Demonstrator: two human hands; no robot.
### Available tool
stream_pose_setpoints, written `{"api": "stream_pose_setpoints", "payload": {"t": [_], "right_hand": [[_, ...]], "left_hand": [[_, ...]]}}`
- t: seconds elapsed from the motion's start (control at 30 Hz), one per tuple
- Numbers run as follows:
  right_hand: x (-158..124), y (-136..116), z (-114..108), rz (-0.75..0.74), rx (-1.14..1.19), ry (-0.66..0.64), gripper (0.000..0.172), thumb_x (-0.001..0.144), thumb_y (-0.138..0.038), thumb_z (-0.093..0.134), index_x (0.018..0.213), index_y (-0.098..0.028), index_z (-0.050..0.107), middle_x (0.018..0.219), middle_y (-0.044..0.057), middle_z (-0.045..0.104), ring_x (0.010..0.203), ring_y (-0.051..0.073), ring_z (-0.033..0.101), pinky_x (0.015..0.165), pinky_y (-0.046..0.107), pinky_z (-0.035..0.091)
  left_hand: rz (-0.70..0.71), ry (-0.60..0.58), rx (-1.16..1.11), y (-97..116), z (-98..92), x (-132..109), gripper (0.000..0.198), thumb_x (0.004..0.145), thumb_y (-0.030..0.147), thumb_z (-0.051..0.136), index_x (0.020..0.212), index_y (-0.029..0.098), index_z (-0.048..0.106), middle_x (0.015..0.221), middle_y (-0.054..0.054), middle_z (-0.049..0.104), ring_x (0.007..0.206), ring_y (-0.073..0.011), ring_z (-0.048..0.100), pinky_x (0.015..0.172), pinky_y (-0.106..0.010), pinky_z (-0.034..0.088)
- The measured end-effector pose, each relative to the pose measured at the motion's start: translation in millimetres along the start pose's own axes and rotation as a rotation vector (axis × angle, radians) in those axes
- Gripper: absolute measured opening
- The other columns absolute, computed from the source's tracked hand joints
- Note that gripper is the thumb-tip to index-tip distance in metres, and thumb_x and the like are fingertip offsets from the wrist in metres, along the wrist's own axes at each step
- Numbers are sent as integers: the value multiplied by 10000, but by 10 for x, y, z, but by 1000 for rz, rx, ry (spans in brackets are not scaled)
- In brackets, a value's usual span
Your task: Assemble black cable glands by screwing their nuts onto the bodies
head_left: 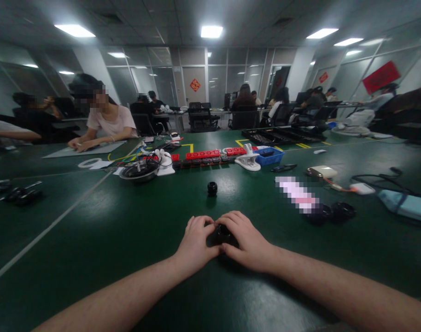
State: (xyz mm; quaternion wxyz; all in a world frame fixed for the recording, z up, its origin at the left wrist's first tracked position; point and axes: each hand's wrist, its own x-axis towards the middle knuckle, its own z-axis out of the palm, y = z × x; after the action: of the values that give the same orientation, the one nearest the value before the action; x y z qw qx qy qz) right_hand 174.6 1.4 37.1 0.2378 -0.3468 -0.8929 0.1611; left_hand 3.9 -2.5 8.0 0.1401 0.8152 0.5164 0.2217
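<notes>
My left hand [195,242] and my right hand [244,240] meet on the green table [93,230], both curled around a small black round object [221,234] held between them. Only a sliver of that object shows between the fingers. A second small black cylindrical part [212,188] stands on the table a little beyond my hands, apart from them.
Red and black strips [202,155], a white clamp-like device [248,160], a blue tray [270,156] and a metal bowl [140,170] lie farther back. Black round parts [330,213] and cables [379,182] sit at the right. A person in a pink shirt [105,124] works at the far left.
</notes>
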Motion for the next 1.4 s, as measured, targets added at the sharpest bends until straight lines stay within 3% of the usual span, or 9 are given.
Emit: {"api": "stream_pose_setpoints", "payload": {"t": [0.27,0.37,0.57,0.77,1.4], "right_hand": [[-4,-8,-12,-34,-140,-54,367,698,-269,552,1054,-195,501,1253,101,364,1209,268,235,1013,502,83],[-9,-31,-14,-70,-158,-74,377,702,-271,540,1074,-228,496,1281,86,341,1237,270,194,1008,517,49],[-33,-64,-7,-121,-152,-56,263,671,-259,540,929,-217,568,1266,79,360,1245,263,185,1009,508,25],[-61,-46,0,-144,-97,-8,154,654,-211,532,789,-213,606,1221,51,406,1226,261,225,1014,499,36],[-107,79,-50,-112,-102,68,120,671,-176,507,710,-206,617,1205,54,442,1220,268,242,1002,523,66]], "left_hand": [[12,-6,0,5,15,0,332,621,253,648,946,245,580,995,-24,498,980,-225,429,948,-471,278],[9,-1,-4,4,21,4,286,615,264,661,892,240,596,989,-19,501,974,-222,432,947,-465,281],[3,6,-1,19,12,3,186,639,312,648,799,229,602,967,-10,505,946,-214,446,936,-469,289],[16,4,17,-6,24,-9,303,628,292,645,920,232,592,1003,-25,505,985,-227,435,955,-473,264],[-12,11,-3,-41,-17,6,300,655,420,625,890,235,598,957,-26,496,930,-221,447,851,-402,363]]}}
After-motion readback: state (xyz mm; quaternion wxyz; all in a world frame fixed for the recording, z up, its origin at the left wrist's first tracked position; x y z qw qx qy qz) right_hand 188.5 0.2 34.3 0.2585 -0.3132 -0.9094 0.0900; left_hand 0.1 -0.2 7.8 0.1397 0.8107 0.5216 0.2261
